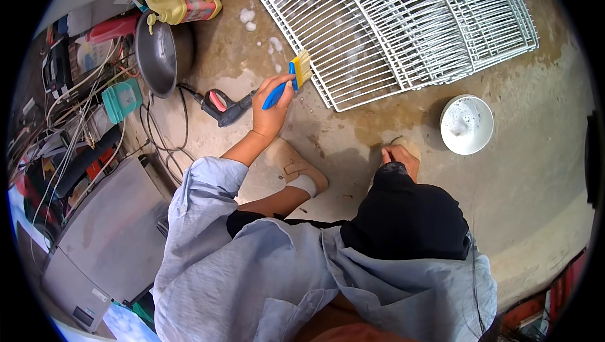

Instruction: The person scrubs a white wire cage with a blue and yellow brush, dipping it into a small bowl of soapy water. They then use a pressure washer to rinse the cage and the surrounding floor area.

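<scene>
My left hand (274, 105) grips the blue handle of a paintbrush (297, 70) with a yellow band and pale bristles. The bristles are at the lower left edge of a stack of white wire racks (378, 49) lying on the concrete floor; whether they touch it is unclear. My right hand (401, 158) is low by my right foot, its fingers curled; I cannot tell whether anything is in it. To its right stands a white bowl (467, 124) of foamy liquid. Patches of foam (246, 15) lie on the wet floor left of the racks.
Left of my left hand lies a black spray gun (227, 108) with a hose. Beyond it are a metal basin (158, 53) on its side, a yellow pump jug (184, 4), a teal plastic container (122, 100), tangled cables and a grey cabinet (111, 242).
</scene>
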Motion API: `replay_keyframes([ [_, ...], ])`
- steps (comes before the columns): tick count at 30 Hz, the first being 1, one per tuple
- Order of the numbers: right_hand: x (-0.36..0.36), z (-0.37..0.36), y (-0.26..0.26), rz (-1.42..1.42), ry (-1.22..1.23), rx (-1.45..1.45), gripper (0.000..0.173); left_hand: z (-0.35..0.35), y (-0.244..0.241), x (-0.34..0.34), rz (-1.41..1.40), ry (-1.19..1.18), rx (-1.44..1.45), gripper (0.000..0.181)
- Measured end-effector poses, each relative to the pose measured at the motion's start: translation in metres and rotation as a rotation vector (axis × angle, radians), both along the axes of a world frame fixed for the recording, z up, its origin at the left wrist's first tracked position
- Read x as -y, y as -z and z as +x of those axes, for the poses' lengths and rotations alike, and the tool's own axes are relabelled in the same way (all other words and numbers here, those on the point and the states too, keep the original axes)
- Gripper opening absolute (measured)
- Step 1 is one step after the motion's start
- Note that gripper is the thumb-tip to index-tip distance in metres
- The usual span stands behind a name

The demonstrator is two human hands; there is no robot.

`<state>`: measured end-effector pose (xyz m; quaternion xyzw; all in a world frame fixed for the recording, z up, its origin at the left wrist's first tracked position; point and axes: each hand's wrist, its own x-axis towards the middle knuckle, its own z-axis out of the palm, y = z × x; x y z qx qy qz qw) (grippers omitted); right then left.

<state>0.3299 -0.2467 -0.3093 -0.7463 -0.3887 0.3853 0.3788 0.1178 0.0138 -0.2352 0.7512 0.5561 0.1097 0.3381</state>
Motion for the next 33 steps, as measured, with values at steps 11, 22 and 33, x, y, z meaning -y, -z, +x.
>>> replay_keyframes([
  [11, 0.001, 0.002, -0.003, -0.002, -0.023, -0.004, 0.005, -0.023, 0.034, 0.011, -0.051, -0.317, 0.125, 0.016],
  [22, 0.003, -0.003, 0.000, -0.066, -0.004, 0.054, 0.004, -0.025, 0.002, 0.015, -0.655, -0.138, 0.224, 0.019],
  [33, 0.008, -0.009, 0.010, -0.058, 0.023, 0.136, 0.008, -0.023, 0.012, 0.035, -0.422, 0.219, 0.230, 0.018],
])
